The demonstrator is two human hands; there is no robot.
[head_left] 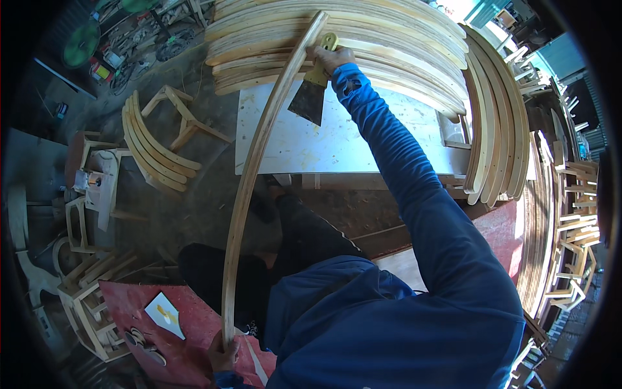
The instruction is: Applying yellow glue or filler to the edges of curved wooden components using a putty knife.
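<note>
A long curved wooden slat [258,146] runs from the red board at the lower left up over the white table. Its lower end is gripped in my left hand [223,353], close to my body. With my arm stretched forward, my right hand [335,59] is closed round the yellow handle of a putty knife [307,101]. The knife's wide dark blade points down and to the left, over the white tabletop [363,146]. My right fingers are right beside the slat's upper part; I cannot tell whether they touch it.
Stacked curved slats [350,39] cover the table's far side, and more slats [495,123] stand at its right. Four-sided wooden frames [576,240] pile up at the far right. On the left floor lie a slat bundle [152,146] and a wooden frame [184,120]. A red board [129,305] bears a white plate [164,316].
</note>
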